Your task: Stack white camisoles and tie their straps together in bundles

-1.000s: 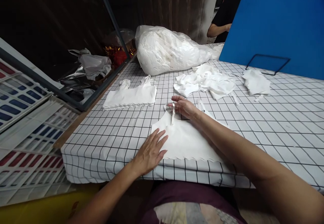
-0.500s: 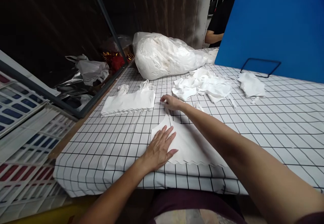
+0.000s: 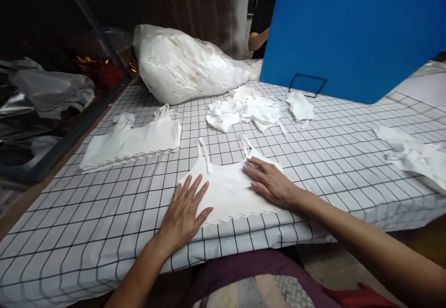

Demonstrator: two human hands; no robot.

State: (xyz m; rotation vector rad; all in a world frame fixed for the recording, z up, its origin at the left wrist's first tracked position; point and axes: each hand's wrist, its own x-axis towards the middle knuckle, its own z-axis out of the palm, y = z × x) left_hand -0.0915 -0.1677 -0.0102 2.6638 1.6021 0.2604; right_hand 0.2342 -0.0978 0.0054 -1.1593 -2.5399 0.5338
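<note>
A white camisole top with two thin straps and a wavy hem lies flat near the table's front edge. My left hand rests on its left side, fingers spread and palm down. On its right side lies my right hand, fingers stretched out over the fabric below the right strap. Farther left sits a neat stack of white camisole tops, straps pointing away from me. Beyond the flat top is a loose heap of crumpled white garments.
A large clear plastic bag full of white cloth lies at the back. A blue board with a black wire bracket stands behind. Small white pieces and another white garment lie rightward. A co-worker's arm shows behind the board.
My right hand has come back from the left strap and now lies flat on the right side of the top. My left hand stays on the left side. The view has swung right.
</note>
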